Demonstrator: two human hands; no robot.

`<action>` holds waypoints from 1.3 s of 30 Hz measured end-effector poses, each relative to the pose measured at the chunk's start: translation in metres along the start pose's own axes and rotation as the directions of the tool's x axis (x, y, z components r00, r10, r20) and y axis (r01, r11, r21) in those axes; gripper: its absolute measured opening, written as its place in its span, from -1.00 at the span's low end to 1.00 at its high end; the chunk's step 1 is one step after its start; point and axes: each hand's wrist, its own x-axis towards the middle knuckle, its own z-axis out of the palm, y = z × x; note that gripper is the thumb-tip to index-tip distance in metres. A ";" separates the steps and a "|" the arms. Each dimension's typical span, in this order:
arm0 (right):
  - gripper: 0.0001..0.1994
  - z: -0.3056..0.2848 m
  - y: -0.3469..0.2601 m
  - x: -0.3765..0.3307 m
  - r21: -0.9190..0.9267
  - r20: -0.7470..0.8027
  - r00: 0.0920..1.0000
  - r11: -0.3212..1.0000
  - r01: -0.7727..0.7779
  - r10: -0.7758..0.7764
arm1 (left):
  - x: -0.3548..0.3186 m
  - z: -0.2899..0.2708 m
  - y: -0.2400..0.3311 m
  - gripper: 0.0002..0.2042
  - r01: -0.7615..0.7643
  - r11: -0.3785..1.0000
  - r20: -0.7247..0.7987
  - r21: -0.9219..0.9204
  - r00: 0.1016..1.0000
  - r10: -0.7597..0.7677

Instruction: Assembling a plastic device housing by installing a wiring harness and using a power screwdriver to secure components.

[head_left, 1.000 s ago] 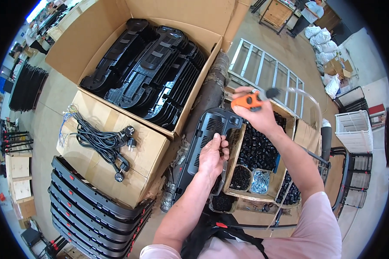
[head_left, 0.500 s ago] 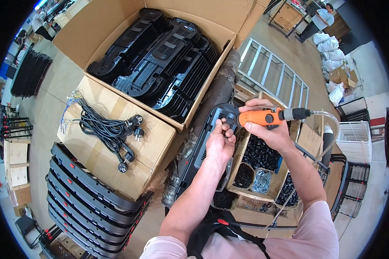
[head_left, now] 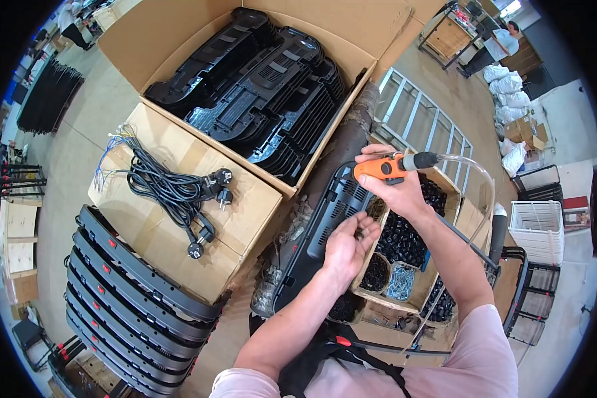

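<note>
— Just left of our left grip [head_left: 346, 251], we're seeing the black vented panel [head_left: 333, 213] lying, its long axis running from lower left to upper right.

— So which hand is hovering nearer its middle?

— Our left is; its fingers are loosely curling around small dark pieces [head_left: 359, 233], probably screws, but they're showing too small for us to be sure.

— And by the panel's upper end, our right grip [head_left: 399, 192] is holding the orange driver [head_left: 370, 171], fingers wrapped around it.
</note>
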 end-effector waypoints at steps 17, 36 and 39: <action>-0.65 0.016 0.002 0.007 -0.073 0.039 0.994 0.992 0.107 -0.104 | -0.092 -0.078 -0.019 -0.76 0.110 0.985 -0.035 0.130 0.994 -0.106; -0.53 -0.022 -0.047 -0.177 -0.003 -0.436 0.897 0.997 0.076 -0.069 | -0.126 -0.110 -0.031 -0.62 0.246 0.739 -0.008 0.627 0.951 -0.310; -0.51 -0.042 -0.049 -0.249 -0.015 -0.524 0.851 0.999 0.036 -0.038 | -0.119 -0.122 -0.066 -0.63 0.333 0.574 -0.100 0.748 0.912 -0.398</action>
